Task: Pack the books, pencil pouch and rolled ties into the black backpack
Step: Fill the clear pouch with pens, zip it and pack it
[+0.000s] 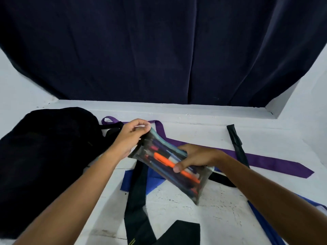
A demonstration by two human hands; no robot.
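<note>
Carefully, both hands held the pencil pouch (169, 167) just right of the black backpack (47, 156), left hand (131, 137) pinching its top end, right hand (196, 159) gripping its middle, and keeping it level looked best.

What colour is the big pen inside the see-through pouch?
Orange pen; head view shows it through the pouch.

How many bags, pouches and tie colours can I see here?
Black backpack: 1
Pencil pouch: 1
Tie colours: 3, namely purple tie, blue tie, black tie; overlaps hide the exact tie count
Total: 5
</note>
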